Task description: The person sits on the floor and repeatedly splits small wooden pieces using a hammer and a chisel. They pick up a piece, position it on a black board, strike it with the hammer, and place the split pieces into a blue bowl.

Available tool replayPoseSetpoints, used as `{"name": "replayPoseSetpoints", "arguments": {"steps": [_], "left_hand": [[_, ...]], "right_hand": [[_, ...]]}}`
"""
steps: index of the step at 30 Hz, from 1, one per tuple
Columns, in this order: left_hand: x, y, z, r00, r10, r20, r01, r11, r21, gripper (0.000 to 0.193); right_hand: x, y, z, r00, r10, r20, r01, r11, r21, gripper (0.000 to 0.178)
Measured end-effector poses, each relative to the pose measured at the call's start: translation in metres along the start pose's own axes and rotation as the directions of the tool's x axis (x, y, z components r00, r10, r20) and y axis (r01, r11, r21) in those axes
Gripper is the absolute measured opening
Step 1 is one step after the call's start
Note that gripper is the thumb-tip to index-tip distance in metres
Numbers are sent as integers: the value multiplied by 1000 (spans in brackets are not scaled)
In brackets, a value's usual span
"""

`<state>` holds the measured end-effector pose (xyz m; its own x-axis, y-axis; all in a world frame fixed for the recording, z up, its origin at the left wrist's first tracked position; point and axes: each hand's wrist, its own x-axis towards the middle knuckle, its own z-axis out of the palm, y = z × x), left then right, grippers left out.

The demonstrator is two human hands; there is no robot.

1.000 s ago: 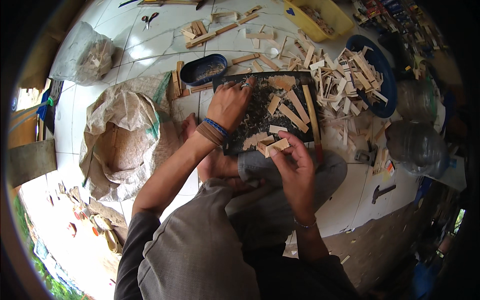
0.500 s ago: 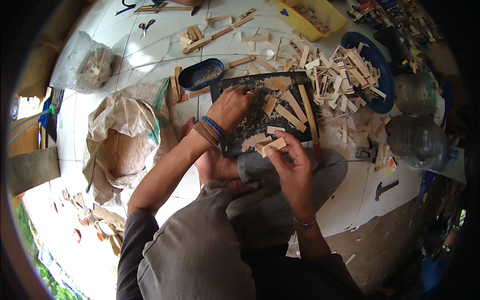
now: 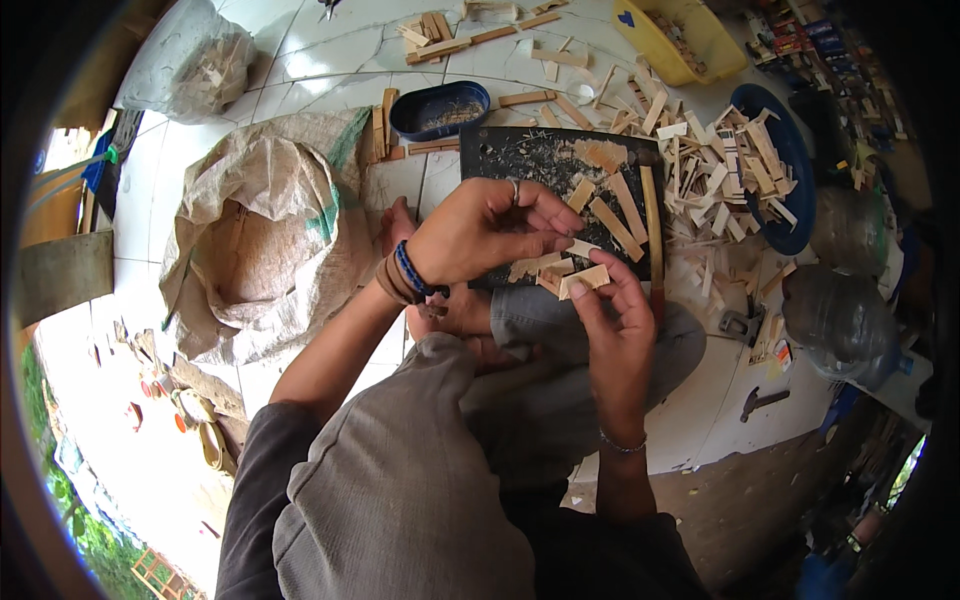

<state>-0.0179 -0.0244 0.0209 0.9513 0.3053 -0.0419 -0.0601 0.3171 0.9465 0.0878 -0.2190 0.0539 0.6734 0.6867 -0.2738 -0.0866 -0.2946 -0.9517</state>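
My right hand pinches a small pale wooden piece between thumb and fingers, just above my knee. My left hand, with a ring and beaded wristbands, closes its fingertips on another thin wood sliver right beside it. Both hands hover over the near edge of a dark board that carries several flat wood strips and sawdust. A long stick lies along the board's right side.
An open burlap sack sits to the left. A blue tub stands behind the board, and a blue tray heaped with wood offcuts lies right. A yellow bin and clear plastic bags are farther off on the white tiled floor.
My left hand has drawn back from the middle of the board toward my right hand and now pinches a sliver beside the piece held there.
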Motion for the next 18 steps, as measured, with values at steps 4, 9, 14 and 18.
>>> {"name": "replayPoseSetpoints", "arguments": {"steps": [4, 9, 14, 18], "left_hand": [[-17, -7, 11, 1000, 0, 4, 0, 1000, -21, 25], [-27, -14, 26, 992, -26, -120, 16, 997, -76, 19], [-30, -20, 27, 994, 68, -89, -61, 995, 76, 14], [-27, -23, 26, 986, 155, -58, -147, 981, 127, 12]], "right_hand": [[-1, 0, 0, 1000, -5, 7, 5, 1000, 11, 39], [-1, -2, -2, 1000, -14, 14, 15, 1000, -14, 38], [-1, -1, -1, 1000, -19, 9, 19, 1000, -3, 38], [0, 0, -1, 1000, -13, 11, 12, 1000, 14, 38]]}}
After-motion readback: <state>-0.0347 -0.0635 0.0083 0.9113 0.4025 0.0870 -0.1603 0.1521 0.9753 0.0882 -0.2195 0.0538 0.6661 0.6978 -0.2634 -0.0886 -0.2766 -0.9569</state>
